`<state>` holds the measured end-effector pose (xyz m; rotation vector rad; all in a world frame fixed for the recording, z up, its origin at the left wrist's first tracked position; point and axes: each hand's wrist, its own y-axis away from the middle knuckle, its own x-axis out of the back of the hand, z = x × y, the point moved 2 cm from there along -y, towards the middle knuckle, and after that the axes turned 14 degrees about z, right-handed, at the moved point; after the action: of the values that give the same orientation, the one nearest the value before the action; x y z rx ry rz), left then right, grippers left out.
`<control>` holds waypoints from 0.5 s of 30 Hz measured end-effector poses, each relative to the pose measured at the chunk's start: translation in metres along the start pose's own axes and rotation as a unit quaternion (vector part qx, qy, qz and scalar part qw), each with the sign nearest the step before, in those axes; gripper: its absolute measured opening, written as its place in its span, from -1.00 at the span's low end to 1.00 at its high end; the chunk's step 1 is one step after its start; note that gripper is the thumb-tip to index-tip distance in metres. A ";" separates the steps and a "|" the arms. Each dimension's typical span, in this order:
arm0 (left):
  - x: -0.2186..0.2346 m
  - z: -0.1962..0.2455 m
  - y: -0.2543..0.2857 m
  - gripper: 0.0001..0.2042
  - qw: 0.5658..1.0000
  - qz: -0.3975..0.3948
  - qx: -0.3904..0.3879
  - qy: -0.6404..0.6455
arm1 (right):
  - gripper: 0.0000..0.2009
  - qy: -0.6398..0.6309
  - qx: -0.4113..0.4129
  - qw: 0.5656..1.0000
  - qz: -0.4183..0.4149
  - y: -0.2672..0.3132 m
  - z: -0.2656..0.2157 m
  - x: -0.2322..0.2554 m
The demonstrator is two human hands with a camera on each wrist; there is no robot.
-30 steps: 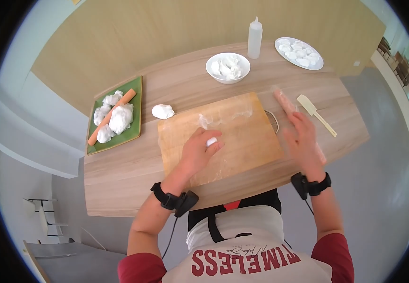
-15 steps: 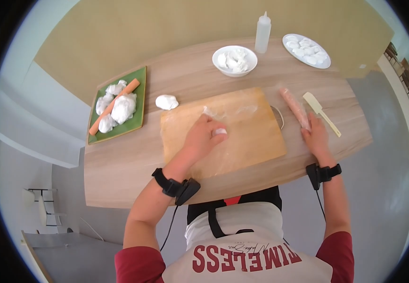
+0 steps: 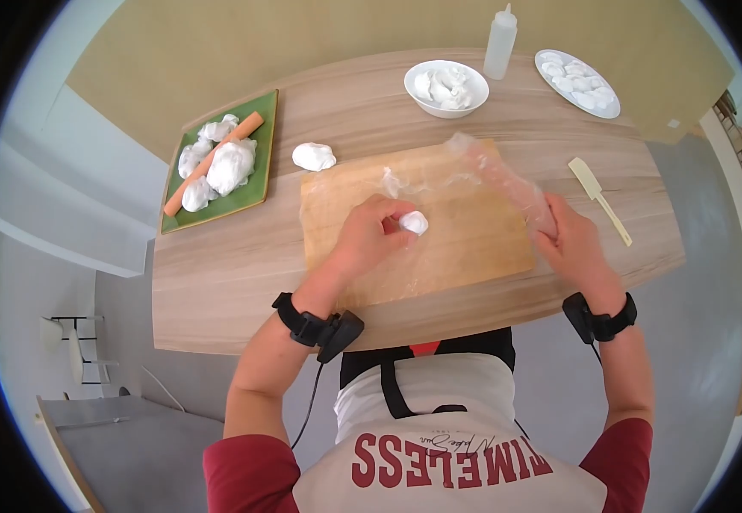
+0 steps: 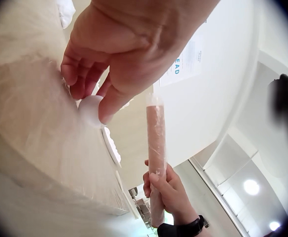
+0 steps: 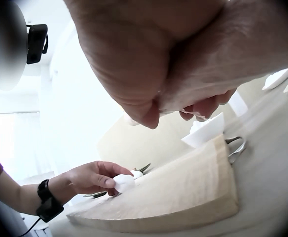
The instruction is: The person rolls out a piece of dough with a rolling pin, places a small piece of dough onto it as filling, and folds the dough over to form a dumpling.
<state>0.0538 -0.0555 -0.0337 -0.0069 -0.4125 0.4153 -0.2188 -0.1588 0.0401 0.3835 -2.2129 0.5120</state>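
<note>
In the head view my left hand [image 3: 371, 238] pinches a small white dough piece [image 3: 415, 223] between thumb and fingers, low over the wooden cutting board [image 3: 465, 248]. The left wrist view shows the dough piece [image 4: 89, 111] as smooth and rounded, close to the board's surface. My right hand [image 3: 576, 244] grips one end of a pinkish rolling pin [image 3: 512, 190] wrapped in clear plastic. The pin is raised and its far end reaches over the board's right side. Crinkled clear film [image 3: 392, 181] lies on the board.
A white lump [image 3: 314, 156] sits behind the board's left corner. Farther left, a green tray [image 3: 268, 141] holds bagged white lumps and an orange stick [image 3: 243, 128]. A bowl [image 3: 448, 111], squeeze bottle [image 3: 500, 44] and plate [image 3: 615, 109] stand at the back; a spatula [image 3: 589, 181] lies right.
My right hand has reached the rolling pin, picked it up and swung it left toward the board. My left hand has kept the dough piece, which now shows more between the fingers.
</note>
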 end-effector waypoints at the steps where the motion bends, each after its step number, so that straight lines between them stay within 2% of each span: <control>1: -0.002 0.000 0.001 -0.63 1.000 0.001 0.000 0.000 | -0.62 0.009 0.064 0.998 -0.001 -0.001 -0.002 -0.006; 2: -0.003 0.001 0.004 -0.63 1.000 0.022 0.005 0.008 | -0.64 0.017 0.128 0.992 -0.002 -0.002 -0.004 -0.012; 3: -0.004 0.002 0.006 -0.64 0.999 0.044 0.009 0.015 | -0.64 0.018 0.129 0.991 -0.001 -0.004 -0.005 -0.016; 5: -0.004 0.004 0.008 -0.62 0.999 0.045 0.001 -0.005 | -0.65 0.029 0.200 0.979 -0.016 -0.007 -0.010 -0.025; 10: 0.012 0.008 0.016 -0.65 0.996 0.075 -0.007 -0.039 | -0.65 0.024 0.225 0.973 -0.054 -0.012 -0.013 -0.039; 12: 0.032 -0.010 0.017 -0.72 0.984 0.175 0.006 0.040 | -0.65 0.015 0.221 0.972 -0.079 -0.010 -0.012 -0.045; 13: 0.034 -0.007 0.016 -0.72 0.984 0.174 0.009 0.038 | -0.65 0.014 0.228 0.970 -0.081 -0.010 -0.010 -0.047; 15: 0.042 0.007 0.013 -0.77 0.967 0.226 -0.092 0.074 | -0.65 0.012 0.235 0.968 -0.085 -0.011 -0.012 -0.050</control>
<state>0.0811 -0.0271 -0.0117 -0.3156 -0.2974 0.8207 -0.1757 -0.1577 0.0110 0.8027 -1.9960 0.9421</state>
